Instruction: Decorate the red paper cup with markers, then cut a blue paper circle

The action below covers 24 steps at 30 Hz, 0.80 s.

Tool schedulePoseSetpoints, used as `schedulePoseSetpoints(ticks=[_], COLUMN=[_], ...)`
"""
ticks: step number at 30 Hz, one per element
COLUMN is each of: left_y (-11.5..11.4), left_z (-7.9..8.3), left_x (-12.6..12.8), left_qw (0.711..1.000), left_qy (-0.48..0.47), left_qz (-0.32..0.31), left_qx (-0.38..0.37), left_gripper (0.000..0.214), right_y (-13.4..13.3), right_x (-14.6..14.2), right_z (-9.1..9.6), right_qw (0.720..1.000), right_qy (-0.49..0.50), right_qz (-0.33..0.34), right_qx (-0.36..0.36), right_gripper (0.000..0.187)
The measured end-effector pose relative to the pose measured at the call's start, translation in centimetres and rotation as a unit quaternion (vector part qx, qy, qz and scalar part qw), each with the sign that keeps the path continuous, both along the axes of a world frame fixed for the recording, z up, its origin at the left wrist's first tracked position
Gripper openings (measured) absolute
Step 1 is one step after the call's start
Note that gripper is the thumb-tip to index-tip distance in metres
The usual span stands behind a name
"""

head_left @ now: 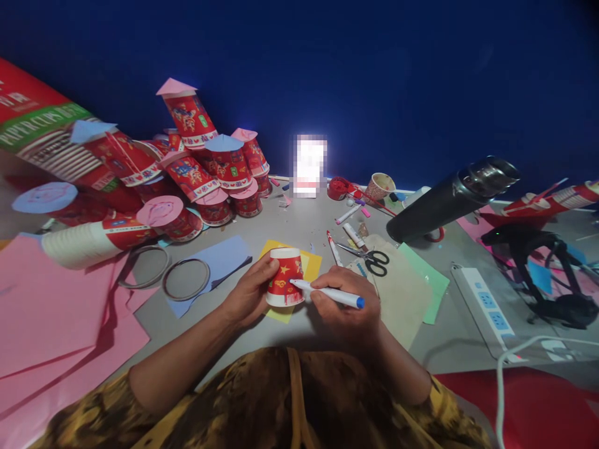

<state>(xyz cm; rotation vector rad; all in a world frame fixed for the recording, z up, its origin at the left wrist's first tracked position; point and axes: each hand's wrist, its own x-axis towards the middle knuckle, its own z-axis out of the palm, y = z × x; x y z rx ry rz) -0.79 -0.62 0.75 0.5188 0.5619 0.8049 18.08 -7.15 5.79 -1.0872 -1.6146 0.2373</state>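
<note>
A red paper cup [286, 274] with gold stars and white bands is held upside down in my left hand [250, 287], fingers wrapped round its left side. My right hand [350, 302] grips a white marker [334, 294] with a blue end; its tip touches or nearly touches the cup's printed front. Yellow paper [311, 265] lies on the table beneath and behind the cup. Just beyond my right hand rest a red-tipped marker [334, 248] and black-handled scissors [375, 262].
Several red cups with paper tops [229, 168] are stacked at the back left. Pink sheets [56, 305] and two rolls of tape [186, 278] lie left. On the right stand a dark thermos [435, 206], a power strip [486, 305] and a white cable [500, 380].
</note>
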Motion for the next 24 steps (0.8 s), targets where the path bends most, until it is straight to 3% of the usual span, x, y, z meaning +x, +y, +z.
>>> schedulePoseSetpoints(ticks=[7,24], left_y=[0.11,0.17], left_z=[-0.13,-0.63], left_x=[-0.01,-0.23], left_qw=[1.0,1.0], left_qy=[0.009,0.004], left_qz=[0.007,-0.002], left_qx=[-0.011,-0.024], left_gripper=[0.047,0.039], right_y=[-0.36,-0.03], right_x=[0.67,0.6], right_z=[0.13,0.03], right_qw=[0.999,0.999], right_qy=[-0.021,-0.019], right_qz=[-0.038,-0.031], right_qx=[-0.025,-0.009], right_gripper=[0.013,0.014])
